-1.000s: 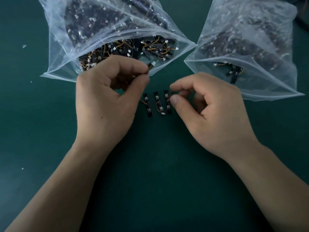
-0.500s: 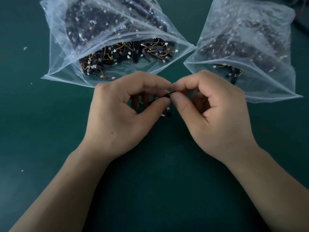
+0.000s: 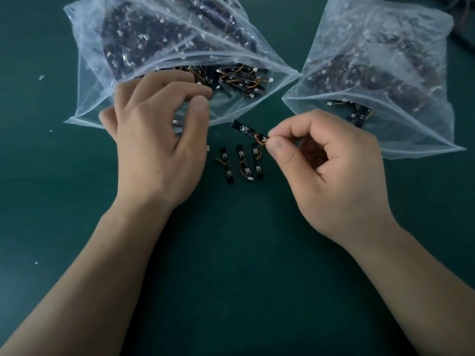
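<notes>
Three laid strips (image 3: 243, 161) sit side by side on the green mat (image 3: 231, 265) between my hands. My right hand (image 3: 334, 173) pinches a fourth strip (image 3: 246, 130) by its wired end just above them, and judging by the full left bag (image 3: 92, 80), most of the work remains. My left hand (image 3: 156, 142) curls at that bag's mouth, and I cannot tell if it holds anything; the right bag (image 3: 401, 80) crowds my right knuckles.

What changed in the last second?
The small black circuit strip passed from the left hand to the right hand, which pinches its wired end. The left hand returned to the mouth of the left clear plastic bag. Three black strips on the green table stayed.
</notes>
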`<state>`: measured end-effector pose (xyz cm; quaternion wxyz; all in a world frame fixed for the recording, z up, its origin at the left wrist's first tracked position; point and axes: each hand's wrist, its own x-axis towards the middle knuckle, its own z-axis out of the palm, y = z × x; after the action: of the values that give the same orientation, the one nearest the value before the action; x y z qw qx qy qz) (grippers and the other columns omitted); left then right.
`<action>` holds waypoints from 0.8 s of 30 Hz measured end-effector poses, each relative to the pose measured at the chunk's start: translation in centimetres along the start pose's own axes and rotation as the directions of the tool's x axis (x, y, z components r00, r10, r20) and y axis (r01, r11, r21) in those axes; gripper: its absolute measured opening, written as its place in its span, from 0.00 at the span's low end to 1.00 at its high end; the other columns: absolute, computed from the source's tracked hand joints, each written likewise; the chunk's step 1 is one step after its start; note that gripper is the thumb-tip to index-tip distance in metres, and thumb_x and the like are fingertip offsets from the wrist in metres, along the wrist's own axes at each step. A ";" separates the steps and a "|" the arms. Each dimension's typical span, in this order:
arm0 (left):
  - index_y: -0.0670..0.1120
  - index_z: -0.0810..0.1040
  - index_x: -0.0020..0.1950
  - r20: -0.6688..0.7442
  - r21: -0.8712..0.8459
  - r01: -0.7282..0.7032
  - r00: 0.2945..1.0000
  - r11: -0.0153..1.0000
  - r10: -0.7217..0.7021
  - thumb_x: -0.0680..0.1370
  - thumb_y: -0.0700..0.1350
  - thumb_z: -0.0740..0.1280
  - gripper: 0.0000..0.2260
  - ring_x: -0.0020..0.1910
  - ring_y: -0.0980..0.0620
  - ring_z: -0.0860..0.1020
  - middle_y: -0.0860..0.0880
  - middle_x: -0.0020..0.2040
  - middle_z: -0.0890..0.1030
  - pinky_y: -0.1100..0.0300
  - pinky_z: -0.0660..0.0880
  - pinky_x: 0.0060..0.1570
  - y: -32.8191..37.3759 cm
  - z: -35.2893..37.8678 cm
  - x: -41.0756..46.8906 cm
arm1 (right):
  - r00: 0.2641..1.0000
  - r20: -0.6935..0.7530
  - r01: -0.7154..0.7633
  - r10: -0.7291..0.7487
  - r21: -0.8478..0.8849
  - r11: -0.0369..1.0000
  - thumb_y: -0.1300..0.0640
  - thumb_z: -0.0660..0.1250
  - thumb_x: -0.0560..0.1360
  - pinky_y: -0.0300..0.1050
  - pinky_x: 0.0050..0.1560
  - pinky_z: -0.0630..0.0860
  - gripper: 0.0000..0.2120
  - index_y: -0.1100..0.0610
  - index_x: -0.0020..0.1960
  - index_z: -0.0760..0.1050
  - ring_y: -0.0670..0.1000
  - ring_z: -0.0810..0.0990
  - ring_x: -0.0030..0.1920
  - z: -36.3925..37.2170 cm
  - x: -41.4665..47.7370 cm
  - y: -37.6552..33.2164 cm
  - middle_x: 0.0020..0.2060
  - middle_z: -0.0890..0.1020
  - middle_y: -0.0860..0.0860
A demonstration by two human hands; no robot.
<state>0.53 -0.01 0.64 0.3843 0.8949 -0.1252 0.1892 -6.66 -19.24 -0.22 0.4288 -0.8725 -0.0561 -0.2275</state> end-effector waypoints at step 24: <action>0.57 0.84 0.55 0.074 0.154 0.101 0.991 0.983 -0.114 0.82 0.58 0.58 0.15 0.60 0.49 0.77 0.58 0.49 0.83 0.54 0.53 0.55 -0.7 1.8 2.3 | 0.999 -0.018 -0.049 0.050 0.034 0.998 0.57 0.71 0.80 0.37 0.34 0.70 0.04 0.51 0.47 0.81 0.54 0.75 0.32 0.2 0.1 0.0 0.37 0.79 0.37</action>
<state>3.30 -1.06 0.02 0.3200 0.9338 -0.0779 0.1399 -6.47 -19.08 -0.32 0.4494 -0.8641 -0.0341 -0.2241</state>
